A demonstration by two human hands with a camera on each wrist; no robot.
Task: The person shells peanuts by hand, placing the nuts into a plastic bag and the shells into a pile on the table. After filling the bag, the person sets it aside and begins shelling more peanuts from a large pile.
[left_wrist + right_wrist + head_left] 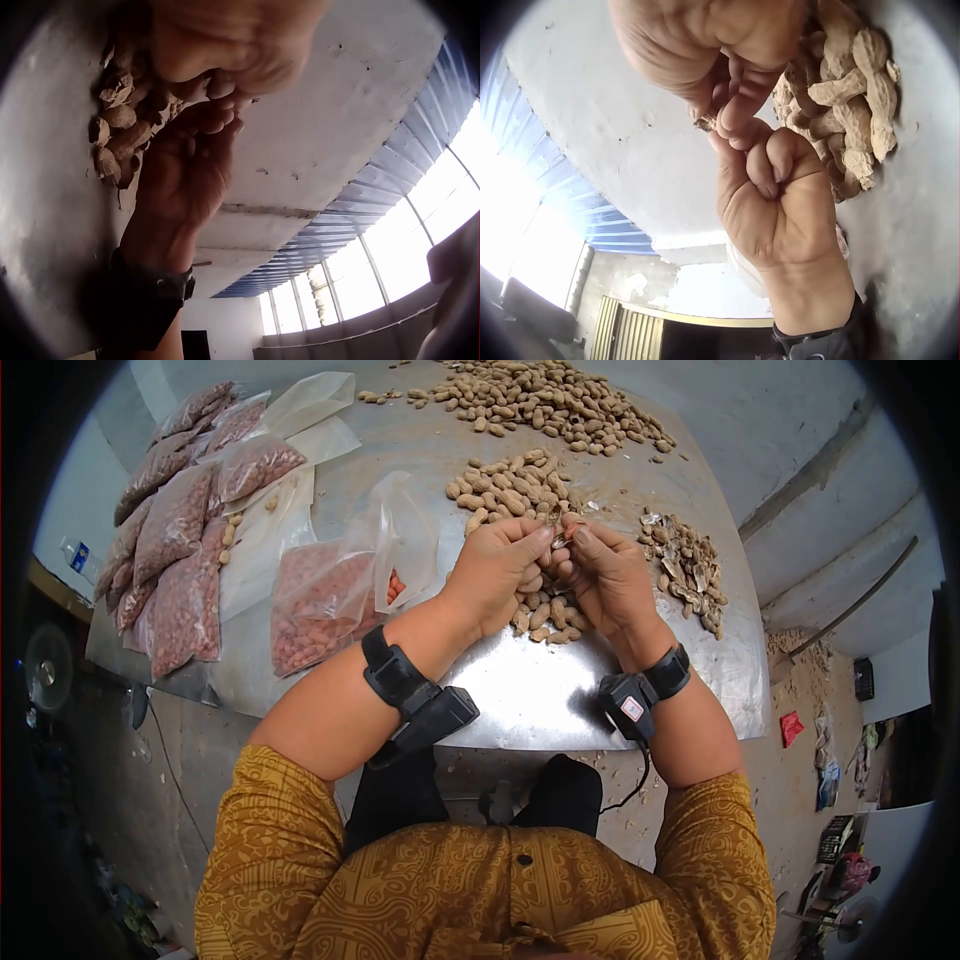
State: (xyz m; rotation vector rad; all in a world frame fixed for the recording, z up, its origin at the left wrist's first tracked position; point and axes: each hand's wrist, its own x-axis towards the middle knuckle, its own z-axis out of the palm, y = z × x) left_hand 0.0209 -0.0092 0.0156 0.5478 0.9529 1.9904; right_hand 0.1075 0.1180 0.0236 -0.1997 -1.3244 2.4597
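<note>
Over a pile of unshelled peanuts point(510, 495), my left hand point(497, 572) and right hand point(614, 582) meet at their fingertips. Between them they pinch a peanut with a cracked shell point(559, 543), its broken edge also showing in the right wrist view point(703, 122). Thumbs and forefingers of both hands bend onto the shell, the other fingers curled in. In the left wrist view the peanut is mostly hidden behind the fingers. Just right of my right hand lies a small heap of empty peanut shells point(688, 568).
An open plastic bag of shelled red peanuts point(325, 605) lies left of my left hand. Farther left, filled bags point(175, 525) are stacked beside empty clear bags point(315, 410). A larger peanut heap point(560, 405) covers the far end of the metal table point(530, 705).
</note>
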